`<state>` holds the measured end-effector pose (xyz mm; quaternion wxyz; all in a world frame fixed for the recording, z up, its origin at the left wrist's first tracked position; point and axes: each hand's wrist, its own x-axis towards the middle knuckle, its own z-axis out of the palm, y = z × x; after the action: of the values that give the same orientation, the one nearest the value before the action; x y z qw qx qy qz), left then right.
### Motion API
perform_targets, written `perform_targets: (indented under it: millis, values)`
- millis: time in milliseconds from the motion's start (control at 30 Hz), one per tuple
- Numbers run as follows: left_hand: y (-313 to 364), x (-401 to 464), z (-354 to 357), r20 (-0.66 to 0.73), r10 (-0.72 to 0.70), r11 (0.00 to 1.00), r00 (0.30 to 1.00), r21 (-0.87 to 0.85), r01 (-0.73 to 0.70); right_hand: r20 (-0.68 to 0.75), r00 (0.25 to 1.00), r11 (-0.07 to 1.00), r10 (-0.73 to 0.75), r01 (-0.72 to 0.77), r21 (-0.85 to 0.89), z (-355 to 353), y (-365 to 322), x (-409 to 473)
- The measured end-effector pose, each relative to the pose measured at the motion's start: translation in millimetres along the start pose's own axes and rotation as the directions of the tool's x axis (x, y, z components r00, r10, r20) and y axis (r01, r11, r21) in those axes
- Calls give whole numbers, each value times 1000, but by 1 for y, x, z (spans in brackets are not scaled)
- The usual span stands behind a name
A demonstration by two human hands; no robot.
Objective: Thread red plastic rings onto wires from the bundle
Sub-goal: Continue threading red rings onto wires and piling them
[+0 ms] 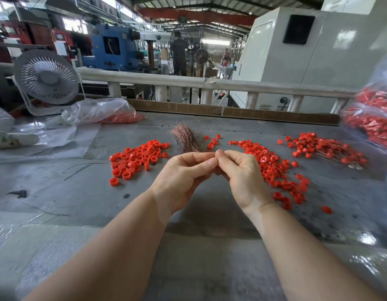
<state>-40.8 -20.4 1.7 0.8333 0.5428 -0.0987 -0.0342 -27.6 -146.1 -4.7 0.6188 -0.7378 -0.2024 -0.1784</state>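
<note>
At frame centre, the left hand (183, 170) and right hand (238, 170) meet fingertip to fingertip, fingers pinched together; what they hold is hidden. Loose red rings (136, 158) and the copper wire bundle (185, 137) lie just beyond on the counter (79, 187), likely for quick reach.

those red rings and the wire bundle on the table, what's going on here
A person is working at a grey table, left hand and right hand brought together with fingertips meeting, pinching something too small to make out. The copper wire bundle lies just beyond the hands. Loose red rings are piled to the left, and rings already on wires lie to the right.
</note>
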Motion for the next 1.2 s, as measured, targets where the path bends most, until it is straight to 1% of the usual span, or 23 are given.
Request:
perform_targets:
  millis: [67, 133, 267, 367, 467, 567, 667, 767, 1000, 1200]
  values:
    - [0, 1, -1, -10, -4, 1000, 1000, -8, 4, -18, 999, 1000, 27, -26, 9, -1, 0, 0]
    - [-1, 1, -2, -11, -6, 1000, 1000, -19, 6, -22, 999, 999, 28, -28, -17, -1, -1, -1]
    - [-1, 1, -2, 16, -35, 996, 999, -76, 36, -39, 999, 999, -18, 16, -51, -1, -3, -2]
    - [0, 1, -3, 20, -80, 993, 997, -82, 81, -55, 997, 996, -53, 49, -68, 2, -3, -2]
    - [-1, 2, -5, -12, -116, 981, 993, -156, 113, -89, 993, 993, -77, 69, -97, 2, -3, -1]
    - [-1, 3, -5, -15, -113, 967, 994, -230, 106, -99, 990, 988, -96, 83, -131, 2, -2, -1]
    - [-1, 5, -3, -24, -104, 961, 994, -261, 94, -94, 992, 982, -88, 70, -176, 3, -1, -1]
    - [0, 5, -2, -40, -90, 966, 995, -245, 78, -102, 993, 984, -59, 41, -172, 2, -2, 0]
    - [1, 4, 3, -73, -72, 973, 995, -225, 54, -79, 996, 971, -35, 15, -239, 3, -5, -1]
    - [-2, 5, 5, -96, -6, 994, 995, -105, -4, -59, 998, 965, -37, 20, -261, 3, -5, -2]
